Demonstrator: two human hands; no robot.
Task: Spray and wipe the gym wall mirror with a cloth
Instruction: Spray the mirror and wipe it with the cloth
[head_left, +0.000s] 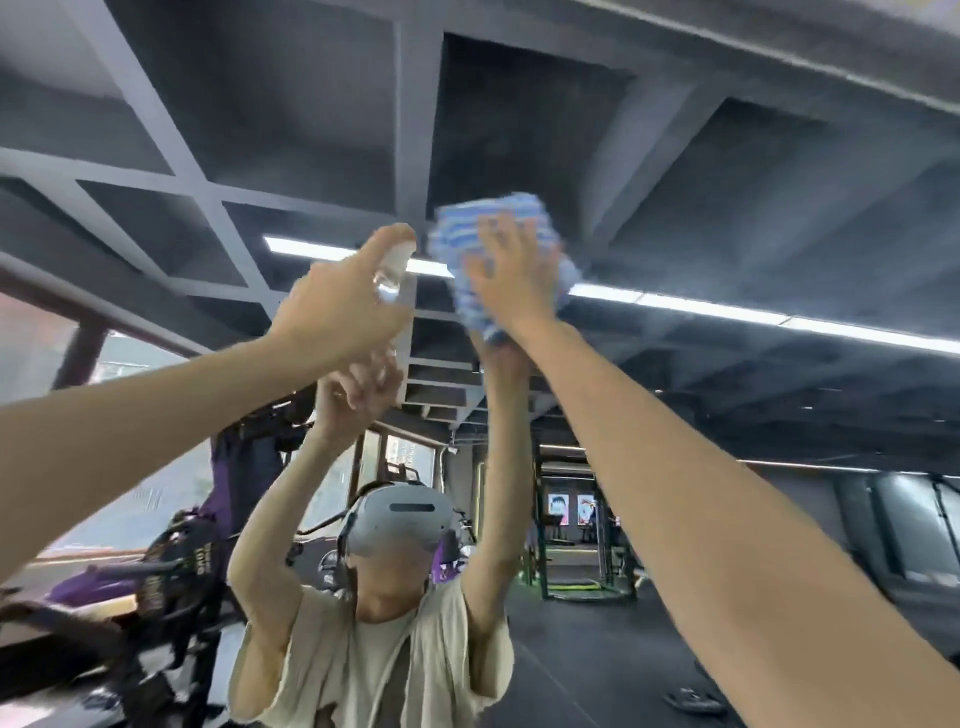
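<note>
Cloth (501, 213), striped blue and white, sits high on the mirror (753, 197) with your right hand (511, 283) laid flat on it, arm stretched up and fingers (519, 244) spread wide across the fabric, pressing it to the glass. Just to its left, your left hand (340, 309) holds the spray bottle (392, 273) at about the same height. Those fingers are curled round its clear body, and one lies over the white top. The bottle is near the edge of the cloth, but you cannot tell whether the two touch. In the glass below your arms you see your own reflection (374, 639), both arms raised and a pale headset (402, 522) on the head. The mirror also shows the dark beamed ceiling (311, 104), long light strips (727, 310), and black and purple gym machines (176, 566) at the lower left.
</note>
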